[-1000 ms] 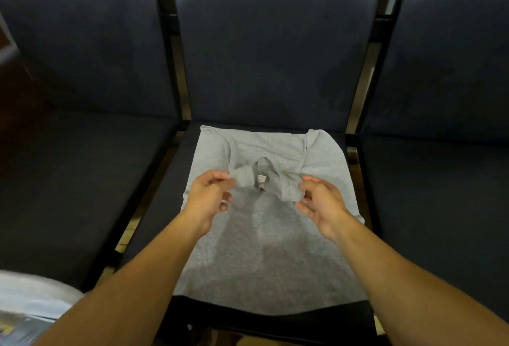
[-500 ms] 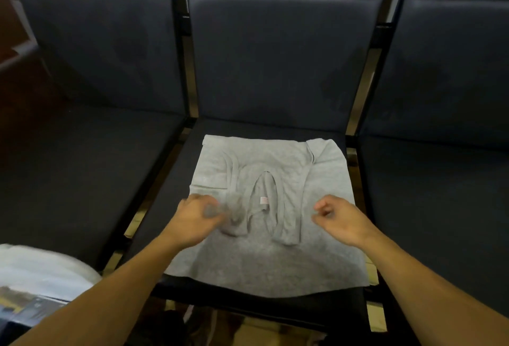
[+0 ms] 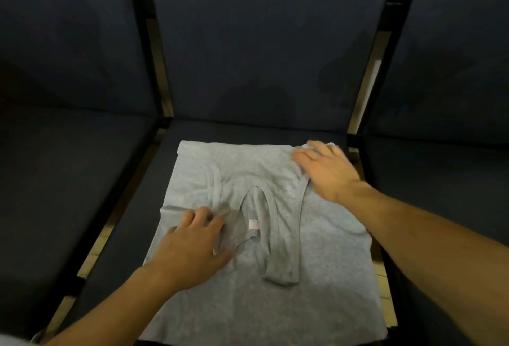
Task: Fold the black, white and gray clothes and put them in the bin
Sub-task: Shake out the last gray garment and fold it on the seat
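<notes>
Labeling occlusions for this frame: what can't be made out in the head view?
- Bin: not in view.
- Black and white clothes: not in view; a pale patch is cut off by the bottom-left edge, unidentifiable.
- Gray tank top: near hem cut off by the bottom edge; far right corner hidden under the right hand.
- Neck label: too small to read.
- Left hand covers one strap.

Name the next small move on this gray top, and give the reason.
Probably fold the far right corner inward: the right hand rests on that corner of the gray top, the left hand holds down its left side, and the straps already lie folded over the body.
</notes>
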The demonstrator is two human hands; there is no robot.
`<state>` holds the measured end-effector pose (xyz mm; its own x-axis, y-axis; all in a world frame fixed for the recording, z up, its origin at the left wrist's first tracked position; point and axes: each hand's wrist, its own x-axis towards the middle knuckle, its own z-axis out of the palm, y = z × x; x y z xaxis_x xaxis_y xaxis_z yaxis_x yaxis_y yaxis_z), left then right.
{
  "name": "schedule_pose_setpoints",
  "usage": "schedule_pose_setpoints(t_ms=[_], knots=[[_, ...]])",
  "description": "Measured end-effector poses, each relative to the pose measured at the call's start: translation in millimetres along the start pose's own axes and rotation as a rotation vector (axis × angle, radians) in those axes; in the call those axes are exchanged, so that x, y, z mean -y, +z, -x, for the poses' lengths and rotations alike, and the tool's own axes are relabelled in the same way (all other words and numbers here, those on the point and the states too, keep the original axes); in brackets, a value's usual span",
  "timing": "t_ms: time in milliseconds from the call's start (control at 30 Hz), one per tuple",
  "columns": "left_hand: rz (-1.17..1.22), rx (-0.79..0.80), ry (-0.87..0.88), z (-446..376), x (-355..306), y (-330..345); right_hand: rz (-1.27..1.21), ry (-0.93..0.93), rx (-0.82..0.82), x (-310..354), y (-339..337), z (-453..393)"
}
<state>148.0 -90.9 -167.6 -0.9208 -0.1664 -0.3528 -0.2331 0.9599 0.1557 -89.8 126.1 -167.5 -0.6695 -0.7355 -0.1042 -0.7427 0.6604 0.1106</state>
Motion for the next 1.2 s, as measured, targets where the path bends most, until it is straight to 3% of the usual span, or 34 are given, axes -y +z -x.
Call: schedule_pose_setpoints(t_ms=[133,300,467,533,667,833,933,1000,1067,1133,1200], knots=[[0.031,0.001,-0.004,-4,8,-2,0.193,0.145,0.031,-21,-5,-11],[0.063,-0.015,0.016,-5,11,0,0.238,0.346,0.11,-40,-8,10],[0.275,-0.058,-0.039,-3,20,-2,-0.207,0.561,0.241,-39,-14,31],[0.256,-0.119,-0.146,0,27,-3,-0.365,0.609,0.224,-29,-19,43],[0.15,-0.13,-0.404,7,48,4,-0.484,0.56,0.193,11,-23,78],[0.221,-0.12,-0.458,11,63,8,-0.721,0.481,0.22,77,-13,117],[0.335,-0.142,-0.418,10,68,1,-0.803,0.445,0.202,100,-13,129],[0.682,-0.204,-0.396,7,61,-12,-0.854,0.441,0.166,106,-13,136],[1.081,-0.222,-0.251,3,34,-33,-0.9,0.44,0.14,107,-12,142],[1.34,-0.027,0.037,7,-3,-56,-0.991,0.473,0.133,105,-9,145],[1.423,0.197,0.259,9,-35,-72,-1.181,0.599,0.184,100,-9,147]])
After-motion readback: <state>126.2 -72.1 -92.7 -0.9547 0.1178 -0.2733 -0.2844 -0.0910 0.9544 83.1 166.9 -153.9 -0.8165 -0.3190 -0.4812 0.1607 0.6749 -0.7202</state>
